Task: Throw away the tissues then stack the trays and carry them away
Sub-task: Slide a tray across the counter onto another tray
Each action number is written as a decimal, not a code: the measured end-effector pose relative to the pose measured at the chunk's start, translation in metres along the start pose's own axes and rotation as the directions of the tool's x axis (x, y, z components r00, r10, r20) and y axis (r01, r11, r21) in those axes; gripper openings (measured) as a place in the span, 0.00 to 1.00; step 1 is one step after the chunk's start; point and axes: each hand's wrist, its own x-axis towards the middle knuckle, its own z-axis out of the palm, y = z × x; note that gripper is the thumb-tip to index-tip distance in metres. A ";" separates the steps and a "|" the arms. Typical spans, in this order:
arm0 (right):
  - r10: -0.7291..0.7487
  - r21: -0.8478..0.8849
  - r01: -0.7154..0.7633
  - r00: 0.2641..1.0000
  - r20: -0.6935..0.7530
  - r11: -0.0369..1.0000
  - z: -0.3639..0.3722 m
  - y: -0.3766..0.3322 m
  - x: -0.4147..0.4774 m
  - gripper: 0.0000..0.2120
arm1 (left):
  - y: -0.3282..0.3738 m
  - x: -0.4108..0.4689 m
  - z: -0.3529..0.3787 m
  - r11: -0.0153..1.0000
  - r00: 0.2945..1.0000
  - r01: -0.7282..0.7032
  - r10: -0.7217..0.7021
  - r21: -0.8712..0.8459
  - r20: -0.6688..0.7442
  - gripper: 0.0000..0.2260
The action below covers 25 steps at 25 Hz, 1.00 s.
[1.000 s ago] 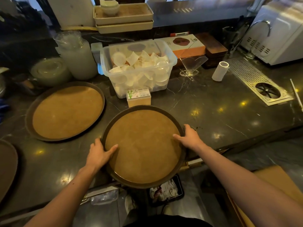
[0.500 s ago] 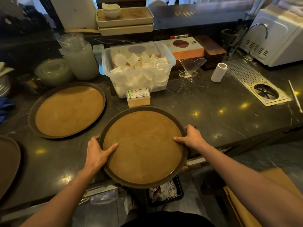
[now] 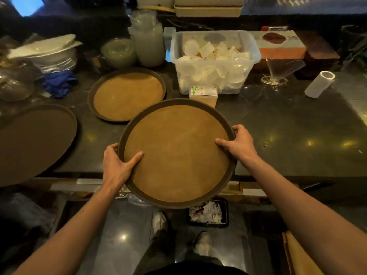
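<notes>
I hold a round brown tray (image 3: 176, 151) with a tan non-slip face, half over the counter's front edge. My left hand (image 3: 117, 165) grips its left rim with the thumb on the tan face. My right hand (image 3: 238, 143) grips the right rim the same way. A second tan-faced tray (image 3: 127, 95) lies flat on the dark counter behind and to the left. A third, darker tray (image 3: 33, 141) sits at the far left, overhanging the edge. On the floor below is a black bin (image 3: 208, 214) with crumpled white tissues in it.
Behind the held tray stand a small cardboard box (image 3: 203, 96) and a clear tub of plastic cups (image 3: 214, 62). A white roll (image 3: 319, 83) and a clear funnel stand (image 3: 278, 70) are to the right. Bowls, lids and a blue cloth (image 3: 58, 83) crowd the left. My feet are below.
The tray in my hands has come up off the counter and shifted toward me and the left. My view has swung left and tilted down, showing more of the left counter and the floor.
</notes>
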 end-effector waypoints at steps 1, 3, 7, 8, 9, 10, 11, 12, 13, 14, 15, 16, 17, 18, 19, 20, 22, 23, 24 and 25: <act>-0.017 0.002 0.017 1.000 0.022 1.000 0.009 -0.010 -0.004 0.31 | -0.008 -0.007 -0.013 1.000 0.999 0.015 -0.015 -0.005 -0.035 0.40; -0.059 0.016 0.058 0.996 0.061 0.998 0.028 -0.031 -0.013 0.31 | -0.023 -0.016 -0.041 0.999 0.995 0.041 -0.041 -0.001 -0.088 0.40; -0.150 0.045 0.146 0.983 0.104 0.988 0.075 -0.085 -0.039 0.28 | -0.061 -0.027 -0.101 0.997 0.977 0.067 -0.071 -0.027 -0.200 0.40; -0.168 0.049 0.164 0.979 0.111 0.985 0.089 -0.100 -0.047 0.27 | -0.073 -0.030 -0.117 0.997 0.971 0.073 -0.080 -0.041 -0.225 0.40; -0.184 0.050 0.179 0.976 0.118 0.982 0.103 -0.114 -0.057 0.27 | -0.086 -0.033 -0.134 0.996 0.966 0.078 -0.088 -0.051 -0.245 0.40; -0.200 0.046 0.196 0.971 0.130 0.980 0.122 -0.128 -0.069 0.26 | -0.102 -0.036 -0.155 0.995 0.959 0.083 -0.095 -0.056 -0.268 0.41; -0.212 0.040 0.208 0.967 0.140 0.977 0.140 -0.141 -0.081 0.26 | -0.116 -0.038 -0.174 0.995 0.951 0.085 -0.097 -0.054 -0.293 0.41; -0.221 0.033 0.218 0.964 0.147 0.975 0.158 -0.153 -0.092 0.26 | -0.131 -0.040 -0.193 0.995 0.943 0.087 -0.097 -0.046 -0.317 0.41; -0.224 0.027 0.222 0.962 0.154 0.975 0.177 -0.165 -0.104 0.26 | -0.146 -0.041 -0.213 0.995 0.937 0.090 -0.097 -0.038 -0.336 0.41; -0.223 0.019 0.223 0.961 0.164 0.975 0.195 -0.175 -0.115 0.26 | -0.159 -0.042 -0.231 0.995 0.932 0.094 -0.100 -0.034 -0.348 0.40; -0.225 0.009 0.227 0.958 0.181 0.974 0.216 -0.186 -0.127 0.26 | -0.175 -0.043 -0.251 0.994 0.927 0.103 -0.109 -0.036 -0.358 0.40; -0.227 -0.002 0.232 0.954 0.195 0.973 0.234 -0.197 -0.137 0.27 | -0.189 -0.044 -0.269 0.993 0.923 0.112 -0.118 -0.038 -0.366 0.40; -0.231 -0.015 0.239 0.951 0.204 0.971 0.248 -0.206 -0.145 0.28 | -0.202 -0.045 -0.284 0.992 0.918 0.122 -0.128 -0.040 -0.375 0.40; -0.234 -0.026 0.245 0.949 0.214 0.969 0.263 -0.215 -0.153 0.30 | -0.214 -0.047 -0.298 0.991 0.912 0.131 -0.137 -0.041 -0.387 0.40; -0.237 -0.031 0.250 0.945 0.224 0.968 0.274 -0.224 -0.159 0.32 | -0.223 -0.048 -0.310 0.990 0.906 0.134 -0.140 -0.044 -0.399 0.40; -0.243 -0.034 0.258 0.941 0.237 0.966 0.287 -0.232 -0.165 0.33 | -0.233 -0.049 -0.322 0.990 0.900 0.134 -0.142 -0.048 -0.412 0.40; -0.247 -0.037 0.265 0.935 0.254 0.964 0.305 -0.245 -0.171 0.34 | -0.247 -0.048 -0.338 0.989 0.889 0.139 -0.149 -0.055 -0.434 0.39; -0.250 -0.041 0.269 0.933 0.260 0.962 0.313 -0.251 -0.173 0.34 | -0.253 -0.046 -0.344 0.988 0.883 0.145 -0.157 -0.060 -0.442 0.39; -0.254 -0.047 0.275 0.931 0.264 0.960 0.321 -0.256 -0.173 0.34 | -0.259 -0.044 -0.348 0.986 0.880 0.154 -0.166 -0.065 -0.445 0.39; -0.258 -0.054 0.282 0.928 0.267 0.958 0.329 -0.260 -0.172 0.34 | -0.265 -0.041 -0.351 0.984 0.877 0.163 -0.177 -0.069 -0.446 0.39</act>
